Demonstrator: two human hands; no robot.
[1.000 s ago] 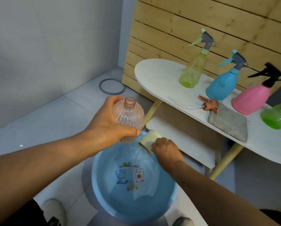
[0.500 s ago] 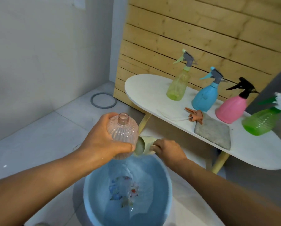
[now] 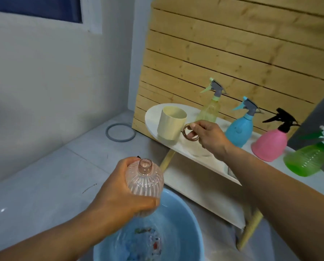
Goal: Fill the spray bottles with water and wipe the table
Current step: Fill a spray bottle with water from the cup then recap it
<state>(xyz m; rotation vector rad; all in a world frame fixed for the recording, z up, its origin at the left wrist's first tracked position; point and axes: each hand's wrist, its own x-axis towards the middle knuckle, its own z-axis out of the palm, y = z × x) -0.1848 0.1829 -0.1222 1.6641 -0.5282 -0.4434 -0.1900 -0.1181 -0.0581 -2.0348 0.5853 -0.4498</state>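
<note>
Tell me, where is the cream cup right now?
The cream cup stands at the left end of the white table, beside the yellow spray bottle; the right hand holds its handle.

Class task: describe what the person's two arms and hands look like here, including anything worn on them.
Both forearms are bare right to the picture's edge: no sleeves, gloves, watch or bracelets show. The left hand and right hand show no rings; the gold loop by the right hand's fingers looks like the cup's handle. Nails appear short and unpainted.
</note>
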